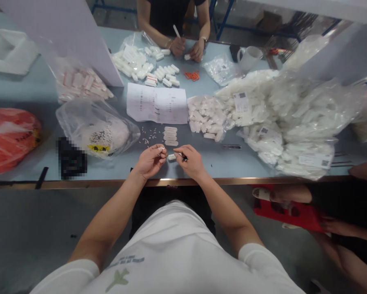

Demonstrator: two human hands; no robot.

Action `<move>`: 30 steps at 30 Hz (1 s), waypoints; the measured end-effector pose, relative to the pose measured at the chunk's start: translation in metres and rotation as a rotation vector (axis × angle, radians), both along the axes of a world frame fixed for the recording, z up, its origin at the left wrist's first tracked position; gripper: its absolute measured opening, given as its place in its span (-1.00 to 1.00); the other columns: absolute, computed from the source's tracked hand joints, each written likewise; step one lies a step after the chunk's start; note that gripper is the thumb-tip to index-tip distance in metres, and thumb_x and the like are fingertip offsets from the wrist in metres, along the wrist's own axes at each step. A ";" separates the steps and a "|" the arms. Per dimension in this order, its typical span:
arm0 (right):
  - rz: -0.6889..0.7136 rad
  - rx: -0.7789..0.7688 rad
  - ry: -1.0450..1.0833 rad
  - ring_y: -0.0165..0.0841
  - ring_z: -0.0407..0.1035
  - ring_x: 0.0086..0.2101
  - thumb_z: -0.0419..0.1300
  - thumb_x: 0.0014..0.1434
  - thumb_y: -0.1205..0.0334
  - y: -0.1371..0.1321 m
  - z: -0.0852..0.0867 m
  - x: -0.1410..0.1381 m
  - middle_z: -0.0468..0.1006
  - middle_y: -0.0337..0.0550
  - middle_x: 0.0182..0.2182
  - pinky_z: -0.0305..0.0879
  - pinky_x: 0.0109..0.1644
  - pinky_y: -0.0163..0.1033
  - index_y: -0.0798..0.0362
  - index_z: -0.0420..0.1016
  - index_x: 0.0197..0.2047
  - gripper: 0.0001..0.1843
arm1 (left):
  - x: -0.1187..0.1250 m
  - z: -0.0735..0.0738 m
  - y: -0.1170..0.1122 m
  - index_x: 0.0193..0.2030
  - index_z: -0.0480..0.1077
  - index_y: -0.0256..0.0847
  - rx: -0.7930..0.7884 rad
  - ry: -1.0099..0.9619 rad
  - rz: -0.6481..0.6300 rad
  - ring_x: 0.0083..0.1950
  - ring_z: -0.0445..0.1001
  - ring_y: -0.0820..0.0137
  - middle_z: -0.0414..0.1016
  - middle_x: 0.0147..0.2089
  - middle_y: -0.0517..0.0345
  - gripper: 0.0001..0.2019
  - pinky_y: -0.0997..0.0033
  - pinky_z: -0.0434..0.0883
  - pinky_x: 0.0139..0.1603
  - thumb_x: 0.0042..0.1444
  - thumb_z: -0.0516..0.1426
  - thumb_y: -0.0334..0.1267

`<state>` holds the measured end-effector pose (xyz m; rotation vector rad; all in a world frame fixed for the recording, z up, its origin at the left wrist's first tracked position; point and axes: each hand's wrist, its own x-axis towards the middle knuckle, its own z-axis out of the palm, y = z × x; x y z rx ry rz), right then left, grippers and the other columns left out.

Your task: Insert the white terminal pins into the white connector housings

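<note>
My left hand point(151, 161) is pinching a small white piece point(161, 150) between thumb and fingers. My right hand point(191, 162) grips a thin tool with a black end point(184, 157), though its tip is partly hidden by my fingers. Between my hands, a small white block point(171, 157) lies on the pale blue table point(118, 165). Just beyond it is a short stack of white strips point(171, 136), with scattered tiny white bits point(146, 136) to its left. A printed paper sheet point(156, 105) lies farther out.
Across the table, a co-worker's hands point(186, 51) work near loose white pieces point(159, 69) and orange pieces point(192, 75). Large plastic bags of white packets point(281, 118) fill the right side. A clear bag point(97, 128), a red bag point(8, 139) and a white mug point(249, 58) also stand about.
</note>
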<state>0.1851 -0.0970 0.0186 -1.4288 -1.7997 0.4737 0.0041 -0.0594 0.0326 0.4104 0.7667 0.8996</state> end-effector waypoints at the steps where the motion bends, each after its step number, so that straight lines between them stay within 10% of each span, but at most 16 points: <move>1: 0.004 -0.036 0.030 -0.37 0.46 -0.27 0.15 0.29 0.21 0.001 0.004 -0.003 0.59 -0.11 -0.23 0.43 -0.14 -0.28 0.00 0.61 -0.11 -0.79 | 0.002 0.001 -0.003 -0.35 0.44 -0.31 0.008 0.009 -0.018 -0.45 0.33 0.58 0.41 -0.43 0.17 -0.83 0.65 0.24 -0.54 -0.05 0.34 -0.39; 12: -0.036 -0.238 0.254 -0.44 0.43 -0.37 0.24 0.16 0.20 0.000 0.014 -0.007 0.61 -0.24 -0.38 0.32 -0.24 -0.33 0.01 0.63 -0.30 -0.87 | 0.014 0.003 -0.014 -0.36 0.45 -0.32 0.083 0.138 -0.061 -0.50 0.36 0.57 0.48 -0.46 0.15 -0.72 0.61 0.27 -0.56 -0.14 0.42 -0.26; 30: -0.008 -0.133 0.023 -0.38 0.37 -0.34 0.13 0.20 0.30 0.001 0.005 0.013 0.52 -0.19 -0.35 0.31 -0.19 -0.27 0.02 0.51 -0.30 -0.88 | 0.016 -0.021 -0.016 -0.31 0.44 -0.24 0.235 0.453 0.050 -0.52 0.33 0.54 0.50 -0.46 0.20 -0.84 0.55 0.21 -0.55 0.00 0.29 -0.25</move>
